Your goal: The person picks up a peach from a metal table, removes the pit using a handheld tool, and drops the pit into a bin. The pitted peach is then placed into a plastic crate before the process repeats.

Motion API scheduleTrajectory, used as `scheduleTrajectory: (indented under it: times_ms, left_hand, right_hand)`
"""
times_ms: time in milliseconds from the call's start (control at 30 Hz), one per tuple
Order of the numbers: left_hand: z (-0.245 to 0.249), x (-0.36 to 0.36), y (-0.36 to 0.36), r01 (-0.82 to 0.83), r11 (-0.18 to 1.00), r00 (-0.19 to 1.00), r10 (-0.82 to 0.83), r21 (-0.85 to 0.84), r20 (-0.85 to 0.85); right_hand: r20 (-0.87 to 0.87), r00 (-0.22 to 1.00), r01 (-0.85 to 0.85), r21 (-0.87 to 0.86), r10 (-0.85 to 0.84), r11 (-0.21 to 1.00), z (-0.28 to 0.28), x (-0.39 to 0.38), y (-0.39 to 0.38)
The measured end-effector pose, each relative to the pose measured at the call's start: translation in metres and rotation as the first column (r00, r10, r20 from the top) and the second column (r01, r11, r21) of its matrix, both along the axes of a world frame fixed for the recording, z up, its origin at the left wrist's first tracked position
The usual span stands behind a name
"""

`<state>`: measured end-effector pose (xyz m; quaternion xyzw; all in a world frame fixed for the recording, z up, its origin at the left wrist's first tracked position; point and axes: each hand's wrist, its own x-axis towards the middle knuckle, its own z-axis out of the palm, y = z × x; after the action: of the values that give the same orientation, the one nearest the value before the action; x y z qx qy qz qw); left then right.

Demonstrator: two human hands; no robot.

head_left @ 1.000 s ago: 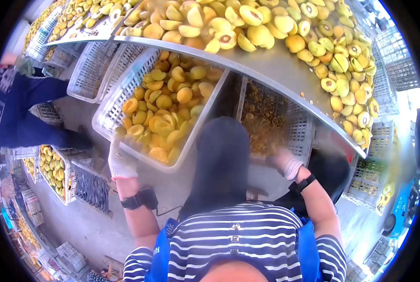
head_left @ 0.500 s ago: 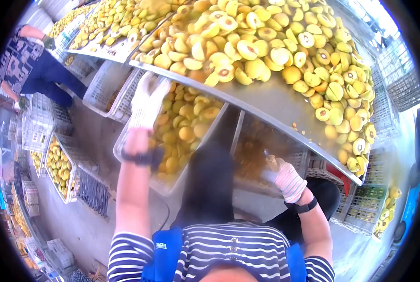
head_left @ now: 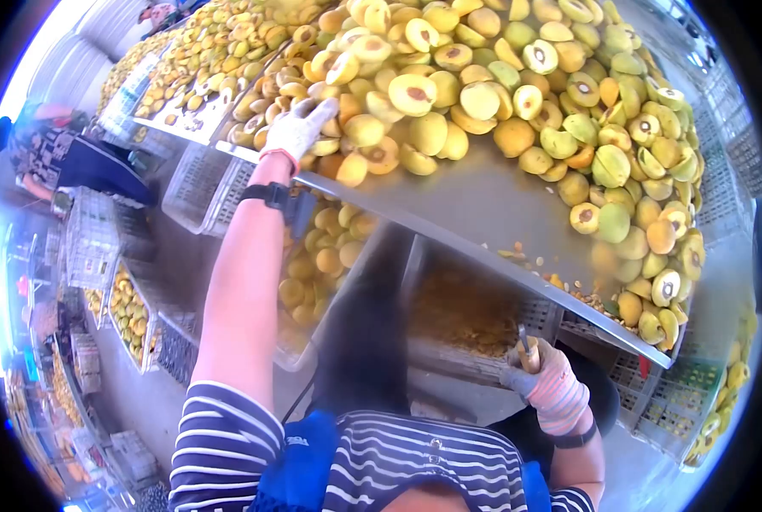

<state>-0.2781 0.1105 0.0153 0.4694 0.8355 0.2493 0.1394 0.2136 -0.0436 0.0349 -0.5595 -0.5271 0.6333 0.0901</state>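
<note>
My left hand (head_left: pixel 298 130), in a white glove, reaches up onto the steel table (head_left: pixel 483 209) and rests on the heap of halved yellow peaches (head_left: pixel 483 94) at its left end; whether it grips one I cannot tell. My right hand (head_left: pixel 547 384), in a striped glove, is low beside my lap, closed around a small tool with a wooden handle (head_left: pixel 526 350). Below the table edge a white crate of peach halves (head_left: pixel 325 256) sits by my left arm. A second crate (head_left: pixel 475 316) under the table holds brownish pits.
Another person (head_left: pixel 65 158) in dark trousers stands at far left beside stacked white crates (head_left: pixel 91 239). More crates of fruit (head_left: pixel 129 311) line the floor at left. Empty crates (head_left: pixel 654 401) stand at right under the table.
My left hand rose from the crate's rim up onto the peach heap on the table. My right hand dropped and drew back towards my lap, tool still in it. The view tilted upward.
</note>
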Motion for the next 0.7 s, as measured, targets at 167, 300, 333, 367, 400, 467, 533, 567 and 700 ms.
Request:
scheduleTrajectory:
  times_ms: [167,300,333,367,400,467,533,567,700]
  left_hand:
    - [0.003,0.04,-0.002,0.055,0.994,0.994,-0.064,-0.099,-0.09]
    - [0.015,0.084,-0.013,0.079,0.991,0.996,-0.082,-0.108,-0.023]
    - [0.012,0.089,-0.01,0.134,0.986,0.988,-0.125,-0.101,0.089]
    - [0.009,0.096,-0.007,0.197,0.976,0.963,-0.175,-0.09,0.203]
    - [0.018,0.111,-0.01,0.245,0.966,0.936,-0.212,-0.087,0.282]
    - [0.009,0.132,-0.003,0.312,0.95,0.861,-0.28,-0.006,0.424]
    - [0.03,0.158,-0.004,0.308,0.951,0.906,-0.294,0.003,0.305]
    - [0.026,0.16,0.001,0.311,0.95,0.928,-0.309,0.023,0.206]
    - [0.063,0.15,-0.001,0.424,0.904,0.884,-0.402,-0.049,0.238]
  right_hand:
    - [-0.042,0.998,0.039,-0.059,-0.042,0.998,-0.003,0.012,-0.01]
    - [0.045,0.997,0.057,0.08,-0.06,0.995,0.015,-0.009,-0.011]
    - [0.025,0.999,0.017,0.13,-0.02,0.991,0.011,-0.011,-0.011]
    - [0.016,1.0,-0.018,0.182,0.015,0.983,0.008,-0.011,-0.01]
    - [0.013,1.0,0.007,0.213,-0.009,0.977,0.006,-0.014,-0.01]
    - [0.044,0.999,-0.029,0.173,0.021,0.985,0.001,-0.013,-0.003]
    - [0.115,0.993,-0.025,0.289,-0.008,0.957,0.002,-0.013,0.0]
    - [0.168,0.986,-0.066,0.376,0.002,0.924,0.004,-0.01,0.002]
    - [0.523,0.851,-0.447,0.69,0.034,0.57,0.013,0.032,0.042]
